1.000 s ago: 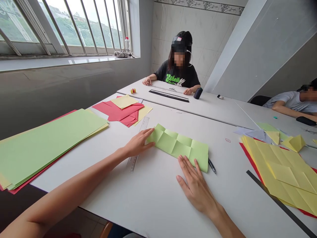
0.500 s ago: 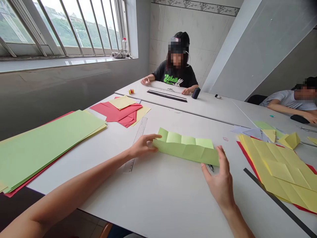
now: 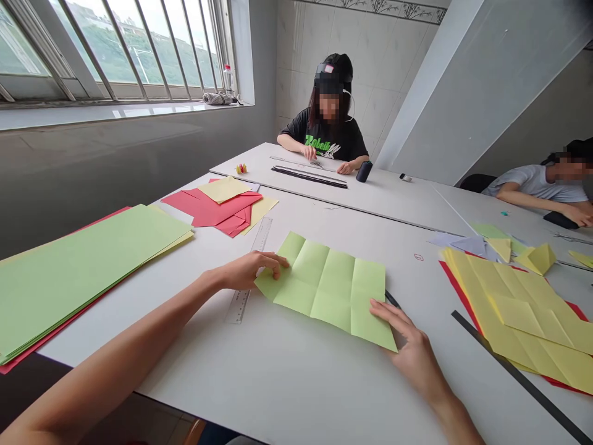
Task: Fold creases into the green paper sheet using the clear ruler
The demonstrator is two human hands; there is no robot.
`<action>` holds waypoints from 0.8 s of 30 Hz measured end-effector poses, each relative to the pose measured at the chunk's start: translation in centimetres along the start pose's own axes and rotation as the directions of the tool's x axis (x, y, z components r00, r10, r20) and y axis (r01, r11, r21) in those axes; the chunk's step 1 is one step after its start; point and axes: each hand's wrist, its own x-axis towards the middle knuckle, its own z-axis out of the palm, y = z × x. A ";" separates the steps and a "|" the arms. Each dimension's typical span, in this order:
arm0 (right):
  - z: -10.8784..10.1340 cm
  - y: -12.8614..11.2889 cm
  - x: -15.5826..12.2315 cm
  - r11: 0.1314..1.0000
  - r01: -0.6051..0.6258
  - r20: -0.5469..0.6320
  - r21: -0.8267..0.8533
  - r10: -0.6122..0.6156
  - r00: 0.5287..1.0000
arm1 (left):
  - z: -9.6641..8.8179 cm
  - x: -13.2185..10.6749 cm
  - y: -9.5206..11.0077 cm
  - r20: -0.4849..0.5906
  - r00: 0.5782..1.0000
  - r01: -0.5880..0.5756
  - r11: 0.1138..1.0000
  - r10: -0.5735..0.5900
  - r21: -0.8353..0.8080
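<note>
A green paper sheet point(image 3: 327, 281) with a grid of creases lies spread open over the white table point(image 3: 259, 383), its near edge slightly raised. My left hand point(image 3: 262, 270) grips its left end, fingers on top. At the near right corner my right hand point(image 3: 403, 330) holds the sheet, fingers over the top and the thumb hidden beneath. A clear ruler point(image 3: 238, 306) lies partly under my left hand. Behind the sheet's right edge, part of a dark pen-like object point(image 3: 391, 299) shows.
Left is a stack of green sheets point(image 3: 102, 266) over red and yellow ones. Red paper pieces point(image 3: 208, 209) lie further back. Creased yellow sheets point(image 3: 523, 309) and a black strip point(image 3: 509, 371) lie right. One person point(image 3: 343, 136) sits opposite, another point(image 3: 523, 185) at far right.
The green sheet was folded up lengthwise and is now opened out flatter toward me. My right hand has moved down and left along its edge. The person opposite has moved a hand inward.
</note>
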 end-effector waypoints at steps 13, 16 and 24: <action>0.7 0.6 -0.2 0.995 0.095 0.030 0.013 -0.096 0.995 | 0.0 0.1 -1.0 0.008 0.994 -0.111 0.990 0.111 0.091; 0.7 -0.2 0.2 0.999 0.030 -0.021 0.042 -0.029 0.999 | 0.4 0.2 -0.8 -0.075 0.996 -0.035 0.998 0.038 0.048; 1.4 -1.8 1.7 0.967 -0.189 -0.202 0.169 0.222 0.954 | 2.1 1.1 -0.1 -0.333 0.882 0.364 0.931 -0.334 0.030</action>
